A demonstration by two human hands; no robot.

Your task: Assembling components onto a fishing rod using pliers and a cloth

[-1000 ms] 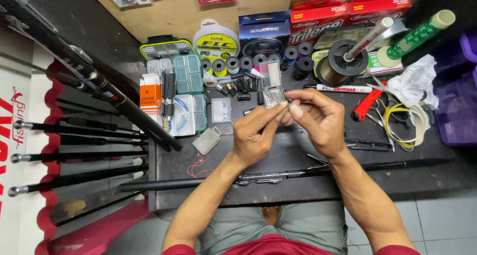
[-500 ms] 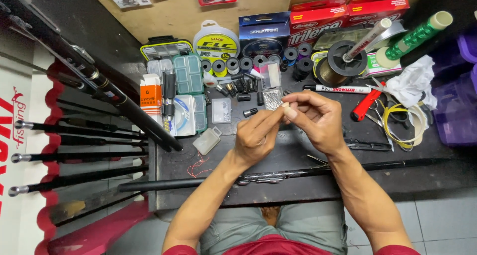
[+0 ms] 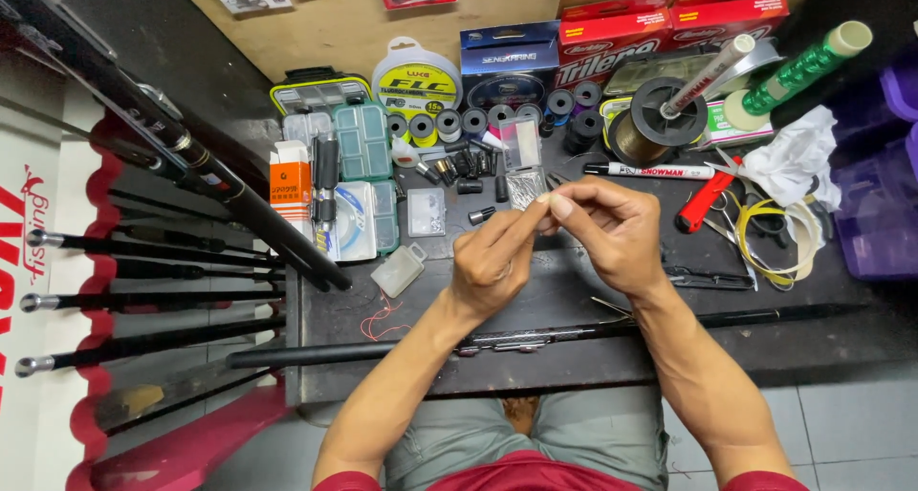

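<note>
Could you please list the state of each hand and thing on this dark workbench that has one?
Left hand: raised, fingertips pinched against the right hand's.
Right hand: raised, fingertips pinching something too small to identify.
Long black fishing rod: lying flat across the bench's front edge.
Black-capped white marker pen: capped, lying flat.
Small clear plastic box: closed, lying tilted.
Green thread spool: lying on its side.

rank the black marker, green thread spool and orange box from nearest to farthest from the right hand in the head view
From the right hand:
1. Black marker, just above it.
2. Green thread spool, upper right.
3. Orange box, far left, beyond the left hand.
</note>
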